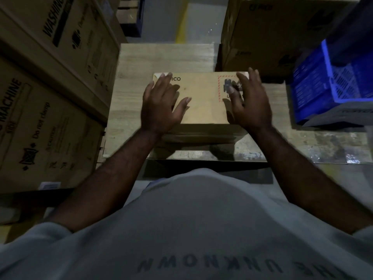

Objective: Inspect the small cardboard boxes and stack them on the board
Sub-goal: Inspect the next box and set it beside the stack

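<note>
The small cardboard box [201, 104] sits mid-way across the board [141, 63], seemingly atop another; left grip [161, 106] and right grip [250, 106] lie spread flat over its top, clasping nothing; a sideways nudge could skew the stack, since nothing pins its sides.

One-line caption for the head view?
Left hand and right hand spread open over a small cardboard box on the board.

The left hand [161, 106] is resting, fingers spread, on a small cardboard box [201, 98], and the right hand [250, 104] is lying open over its right end. The box is sitting on a wooden board [137, 63] between washing-machine cartons [50, 77] and a blue crate [327, 81].
</note>
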`<action>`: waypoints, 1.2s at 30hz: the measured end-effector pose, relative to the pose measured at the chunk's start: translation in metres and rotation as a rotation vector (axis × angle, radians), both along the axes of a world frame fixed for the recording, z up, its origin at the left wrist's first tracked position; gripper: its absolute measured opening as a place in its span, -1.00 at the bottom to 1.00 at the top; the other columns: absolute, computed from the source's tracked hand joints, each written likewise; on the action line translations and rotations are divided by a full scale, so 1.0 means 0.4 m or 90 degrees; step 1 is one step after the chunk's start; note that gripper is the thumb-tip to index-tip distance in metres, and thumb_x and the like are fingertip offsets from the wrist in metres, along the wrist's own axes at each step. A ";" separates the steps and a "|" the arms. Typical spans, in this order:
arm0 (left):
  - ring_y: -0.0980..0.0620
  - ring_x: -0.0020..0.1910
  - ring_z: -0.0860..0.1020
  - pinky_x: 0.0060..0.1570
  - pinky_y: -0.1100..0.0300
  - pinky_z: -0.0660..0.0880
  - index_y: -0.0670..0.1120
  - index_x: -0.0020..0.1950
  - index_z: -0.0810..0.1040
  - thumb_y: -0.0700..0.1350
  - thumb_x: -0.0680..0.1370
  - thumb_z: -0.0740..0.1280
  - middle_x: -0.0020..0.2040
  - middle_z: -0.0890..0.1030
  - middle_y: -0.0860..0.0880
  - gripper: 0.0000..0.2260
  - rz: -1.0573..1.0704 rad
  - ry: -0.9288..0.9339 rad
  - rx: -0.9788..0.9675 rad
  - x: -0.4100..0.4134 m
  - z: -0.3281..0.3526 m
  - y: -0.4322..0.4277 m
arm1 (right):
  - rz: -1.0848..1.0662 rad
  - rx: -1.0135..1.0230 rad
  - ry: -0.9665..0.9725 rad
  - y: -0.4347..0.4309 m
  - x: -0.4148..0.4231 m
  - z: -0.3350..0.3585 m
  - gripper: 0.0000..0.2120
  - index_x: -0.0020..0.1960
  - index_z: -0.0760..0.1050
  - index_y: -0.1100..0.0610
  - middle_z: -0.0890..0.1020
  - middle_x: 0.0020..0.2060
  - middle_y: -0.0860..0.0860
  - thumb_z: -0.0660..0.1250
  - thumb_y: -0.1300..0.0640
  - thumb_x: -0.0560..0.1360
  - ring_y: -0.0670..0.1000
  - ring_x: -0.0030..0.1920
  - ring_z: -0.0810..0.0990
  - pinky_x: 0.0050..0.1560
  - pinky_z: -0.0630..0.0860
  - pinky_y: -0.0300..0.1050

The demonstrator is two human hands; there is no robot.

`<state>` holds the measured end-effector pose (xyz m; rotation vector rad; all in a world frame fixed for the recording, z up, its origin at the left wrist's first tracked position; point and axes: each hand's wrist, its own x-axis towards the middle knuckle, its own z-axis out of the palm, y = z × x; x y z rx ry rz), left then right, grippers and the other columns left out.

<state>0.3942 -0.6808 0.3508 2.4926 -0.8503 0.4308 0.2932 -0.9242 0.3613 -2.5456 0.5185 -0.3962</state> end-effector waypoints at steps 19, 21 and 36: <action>0.02 0.32 0.50 0.30 0.21 0.46 -0.14 0.51 0.26 0.00 0.52 0.52 0.37 0.48 -0.04 -0.32 0.119 0.592 -0.170 -0.144 -0.193 0.124 | -0.071 0.338 0.088 0.012 -0.208 -0.199 -0.48 0.55 0.22 0.14 0.61 0.34 0.18 0.27 -0.05 0.70 0.25 0.25 0.63 0.15 0.55 -0.01; -0.02 0.34 0.49 0.34 -0.03 0.50 -0.10 0.51 0.24 0.14 0.45 0.53 0.39 0.46 -0.07 -0.23 0.117 0.579 -0.164 -0.130 -0.197 0.126 | -0.089 0.313 0.077 0.001 -0.191 -0.190 -0.50 0.51 0.29 0.17 0.64 0.30 0.19 0.25 -0.10 0.71 0.27 0.23 0.64 0.07 0.52 -0.04; 0.02 0.09 0.56 0.03 0.22 0.46 -0.08 0.49 0.24 0.14 0.47 0.54 0.18 0.55 0.06 -0.26 0.172 0.538 -0.191 -0.025 -0.095 0.037 | -0.111 0.220 -0.004 -0.040 -0.079 -0.099 -0.55 0.51 0.33 -0.08 0.69 0.20 0.03 0.22 -0.04 0.63 0.14 0.14 0.68 0.18 0.63 0.18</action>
